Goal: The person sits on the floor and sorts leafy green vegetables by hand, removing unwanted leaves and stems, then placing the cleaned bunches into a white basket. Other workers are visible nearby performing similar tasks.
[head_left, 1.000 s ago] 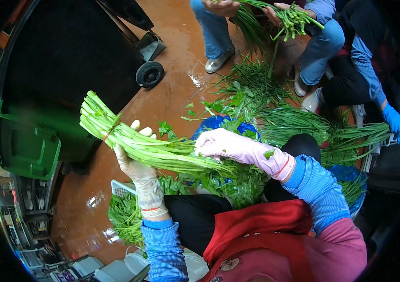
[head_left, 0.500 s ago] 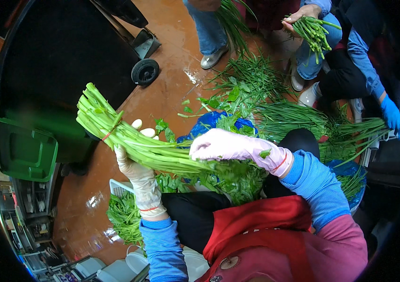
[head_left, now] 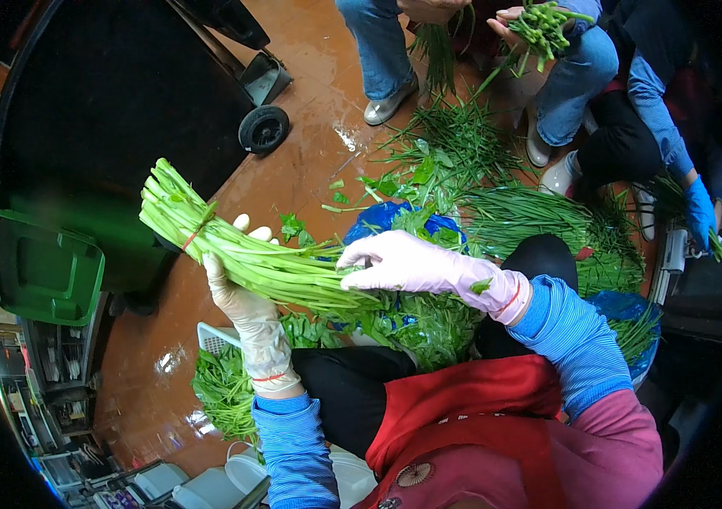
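left hand [head_left: 239, 299] is closed around a banded bunch of green stalks [head_left: 250, 265]; right hand [head_left: 407, 263], half curled, meets its leafy end, any hold there indeterminable.

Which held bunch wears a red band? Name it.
The pale-green bunch in the left hand; the co-workers' top bunch and far-right bunch show none.

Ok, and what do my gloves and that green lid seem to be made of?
Left glove and right glove: probably thin rubber, perhaps latex, matte, since they crease and cling. Green lid: likely moulded plastic, faintly glossy, judging by its rounded corners and ridged panel.
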